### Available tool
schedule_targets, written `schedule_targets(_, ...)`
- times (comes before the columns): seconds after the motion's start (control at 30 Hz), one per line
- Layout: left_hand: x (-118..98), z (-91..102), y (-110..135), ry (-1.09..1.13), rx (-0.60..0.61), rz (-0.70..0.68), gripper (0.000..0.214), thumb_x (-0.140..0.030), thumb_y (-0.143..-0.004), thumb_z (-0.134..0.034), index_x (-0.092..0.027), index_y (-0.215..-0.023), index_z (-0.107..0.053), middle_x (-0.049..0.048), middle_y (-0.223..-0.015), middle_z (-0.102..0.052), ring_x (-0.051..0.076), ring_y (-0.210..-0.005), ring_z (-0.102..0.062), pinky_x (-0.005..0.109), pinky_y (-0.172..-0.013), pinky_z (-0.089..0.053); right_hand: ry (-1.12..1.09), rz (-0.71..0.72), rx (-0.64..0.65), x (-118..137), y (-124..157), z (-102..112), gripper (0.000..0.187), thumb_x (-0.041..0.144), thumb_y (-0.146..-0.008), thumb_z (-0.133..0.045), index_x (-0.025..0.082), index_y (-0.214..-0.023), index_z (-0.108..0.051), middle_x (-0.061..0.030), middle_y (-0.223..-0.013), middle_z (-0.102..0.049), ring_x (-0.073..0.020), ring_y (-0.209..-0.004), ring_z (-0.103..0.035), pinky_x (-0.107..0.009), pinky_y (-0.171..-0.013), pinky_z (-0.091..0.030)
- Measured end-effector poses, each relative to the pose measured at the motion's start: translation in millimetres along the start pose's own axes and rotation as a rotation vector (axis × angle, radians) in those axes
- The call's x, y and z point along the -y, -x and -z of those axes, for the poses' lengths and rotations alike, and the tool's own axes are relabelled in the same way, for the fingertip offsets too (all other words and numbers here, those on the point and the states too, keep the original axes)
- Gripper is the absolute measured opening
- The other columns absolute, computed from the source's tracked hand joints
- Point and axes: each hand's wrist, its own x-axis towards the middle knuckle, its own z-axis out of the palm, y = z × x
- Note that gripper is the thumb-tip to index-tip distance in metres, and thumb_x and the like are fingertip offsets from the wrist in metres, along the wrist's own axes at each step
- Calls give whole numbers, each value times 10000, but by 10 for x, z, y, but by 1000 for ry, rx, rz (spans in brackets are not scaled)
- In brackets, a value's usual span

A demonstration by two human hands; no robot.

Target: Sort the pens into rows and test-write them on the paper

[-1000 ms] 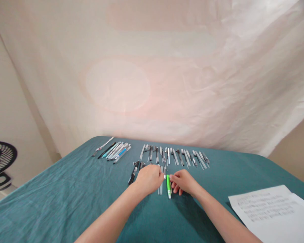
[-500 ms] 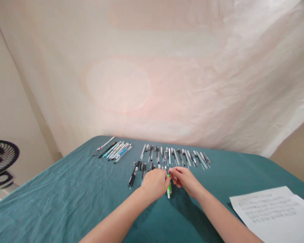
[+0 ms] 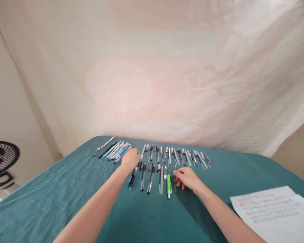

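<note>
Rows of pens and pen parts lie on a table with a teal cloth. My left hand reaches to the far left of the rows, fingers curled, between the group of whole pens and the back row of parts. What it touches is hidden under it. My right hand rests on the cloth right of a green pen, fingers bent, fingertips by a thin refill. Left of the green pen lie a few dark and clear pens.
White printed sheets of paper lie at the right front of the table. A black fan stands off the table at the left. A pale cloth backdrop hangs behind the table's far edge.
My left hand has left the green pen and moved up and left to the far rows. Pens that it covered now show. My right hand has barely moved.
</note>
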Motion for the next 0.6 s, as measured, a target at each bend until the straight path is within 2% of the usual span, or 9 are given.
schedule_targets(0.13, 357, -28, -158, -107, -51, 125, 234, -244, -789, -418, -137, -930, -571, 146, -1043, -567, 254, -1002, -510, 348, -821, -370, 32, 2, -3, -22, -6, -36, 217, 315, -739, -511, 128, -644, -564, -30, -575, -622, -76, -352, -533, -135, -243, -319)
schedule_targets(0.27, 530, -74, -164, -166, -81, 163, 228, -242, -807, -381, -155, -907, -566, 136, -1042, -569, 263, -1009, -496, 377, -836, -354, 63, 14, 8, -22, 2, -52, 230, 311, -745, -491, 123, -655, -587, -45, -618, -645, -72, -342, -532, -130, -241, -305)
schedule_targets(0.4, 555, -94, -151, -180, -92, 173, 243, -240, -814, -359, -150, -928, -555, 140, -1031, -574, 267, -986, -506, 380, -827, -356, 86, 21, 25, -12, 25, -69, 230, 300, -747, -482, 119, -671, -602, -48, -631, -653, -64, -333, -529, -125, -247, -298)
schedule_targets(0.6, 482, -38, -96, -135, -72, 181, 232, -232, -815, -366, -161, -937, -550, 133, -1007, -586, 247, -982, -516, 342, -811, -373, 98, -1, 89, 26, 71, -98, 231, 298, -740, -485, 116, -667, -608, -47, -610, -650, -69, -331, -535, -128, -253, -305)
